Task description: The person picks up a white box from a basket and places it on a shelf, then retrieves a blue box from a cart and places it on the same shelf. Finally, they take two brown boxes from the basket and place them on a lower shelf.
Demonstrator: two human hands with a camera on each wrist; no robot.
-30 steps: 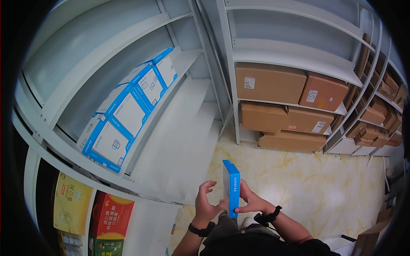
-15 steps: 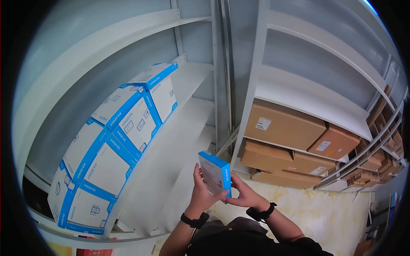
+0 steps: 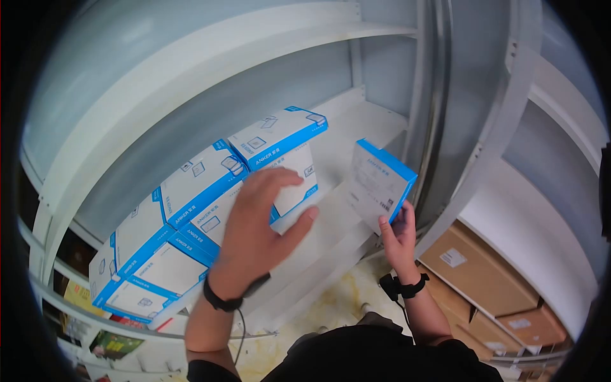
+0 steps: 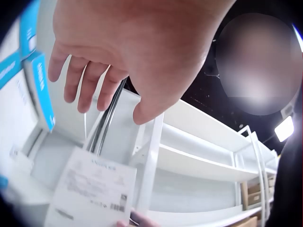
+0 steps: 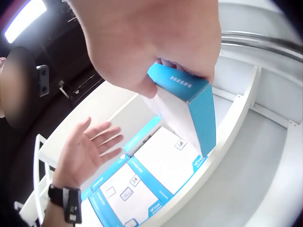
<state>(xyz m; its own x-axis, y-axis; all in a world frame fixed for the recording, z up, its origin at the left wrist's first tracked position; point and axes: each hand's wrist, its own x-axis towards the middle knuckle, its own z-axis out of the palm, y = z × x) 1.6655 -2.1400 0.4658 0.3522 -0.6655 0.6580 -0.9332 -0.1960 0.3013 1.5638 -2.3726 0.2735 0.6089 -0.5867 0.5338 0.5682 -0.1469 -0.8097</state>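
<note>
My right hand [image 3: 400,245] grips a flat white box with blue edges [image 3: 380,181] by its lower right corner, thumb on the printed face. In the right wrist view the same box [image 5: 177,111] hangs from that hand [image 5: 156,42]. My left hand [image 3: 258,223], fingers spread and holding nothing, is in front of the row of white and blue boxes [image 3: 197,191] on the shelf. Whether it touches them I cannot tell; the left wrist view shows its palm [image 4: 128,42] apart from the held box [image 4: 92,189].
The shelf board [image 3: 375,124] continues right of the box row, up to a grey upright [image 3: 436,95]. Brown cartons [image 3: 480,267] fill a lower shelf of the right-hand rack. Yellow and red packages stand low on the left.
My left hand has let go of the box and moved up and left toward the row. The right hand has carried the box up and right. The view has turned closer to the shelf.
</note>
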